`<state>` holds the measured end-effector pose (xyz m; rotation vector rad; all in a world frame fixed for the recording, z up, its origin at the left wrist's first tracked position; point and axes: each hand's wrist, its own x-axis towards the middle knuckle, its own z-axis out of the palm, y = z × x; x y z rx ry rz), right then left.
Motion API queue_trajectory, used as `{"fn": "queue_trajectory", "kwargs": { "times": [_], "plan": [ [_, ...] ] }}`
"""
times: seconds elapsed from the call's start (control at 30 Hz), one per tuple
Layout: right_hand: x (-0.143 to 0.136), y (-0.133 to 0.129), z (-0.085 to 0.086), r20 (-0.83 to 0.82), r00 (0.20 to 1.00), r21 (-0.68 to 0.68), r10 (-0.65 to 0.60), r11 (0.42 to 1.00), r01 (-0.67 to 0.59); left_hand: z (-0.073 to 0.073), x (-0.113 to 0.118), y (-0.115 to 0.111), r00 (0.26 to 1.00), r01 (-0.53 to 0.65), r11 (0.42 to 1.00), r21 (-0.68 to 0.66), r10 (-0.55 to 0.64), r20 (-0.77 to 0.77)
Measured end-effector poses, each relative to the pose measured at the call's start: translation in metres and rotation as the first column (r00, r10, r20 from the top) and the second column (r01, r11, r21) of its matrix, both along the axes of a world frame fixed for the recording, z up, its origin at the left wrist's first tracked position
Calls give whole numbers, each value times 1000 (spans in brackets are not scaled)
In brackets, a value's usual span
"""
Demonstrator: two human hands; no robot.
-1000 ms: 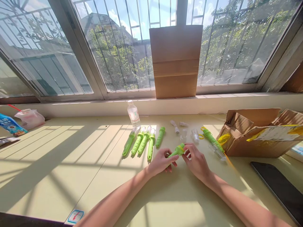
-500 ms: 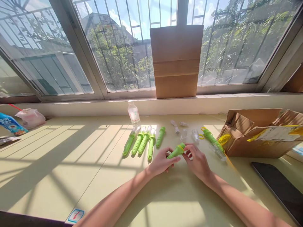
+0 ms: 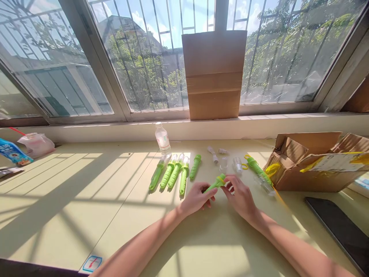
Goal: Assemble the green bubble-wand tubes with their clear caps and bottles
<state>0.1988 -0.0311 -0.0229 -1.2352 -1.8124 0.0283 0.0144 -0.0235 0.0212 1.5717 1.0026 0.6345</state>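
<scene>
A green tube [image 3: 215, 184] with a yellow ring near its threaded end is held between both hands. My left hand [image 3: 196, 200] wraps round its lower part. The fingertips of my right hand [image 3: 238, 195] pinch the ringed end. Beyond the hands, a capless green tube [image 3: 195, 167] lies on the table. Several green tubes with clear tops, one of them a green tube [image 3: 183, 177], lie left of it. Behind my right hand are a clear cap [image 3: 223, 164], a clear piece with a yellow ring [image 3: 238, 165] and small whitish parts [image 3: 213, 154].
A water bottle [image 3: 163, 139] stands at the back. On the right are a green tube with yellow cord [image 3: 256, 167], an open cardboard box [image 3: 311, 173] and a black phone [image 3: 337, 227]. A pink bag [image 3: 37, 145] and a blue packet [image 3: 14, 152] sit far left.
My left hand has shifted slightly down the green tube, its thumb drawn back a little to the left. My right hand keeps its pinch at the ringed end.
</scene>
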Motion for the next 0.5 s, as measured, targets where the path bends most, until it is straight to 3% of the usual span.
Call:
{"fn": "queue_trajectory", "kwargs": {
  "times": [0.13, 0.33, 0.5],
  "plan": [
    [1, 0, 0, -3, 1000, -5, 3, 1000, -3, 3, 0, -1, 1000, 21, 1000, -1, -21, -17],
    [1, 1, -2, -2, 1000, 14, 8, 1000, -8, 7, -2, -2, 997, -67, 997, -47, 65, -51],
    [1, 0, -2, 6, 1000, -6, 16, 1000, -16, 6, -1, -2, 998, -57, 996, -70, 59, 19]
  ]
}}
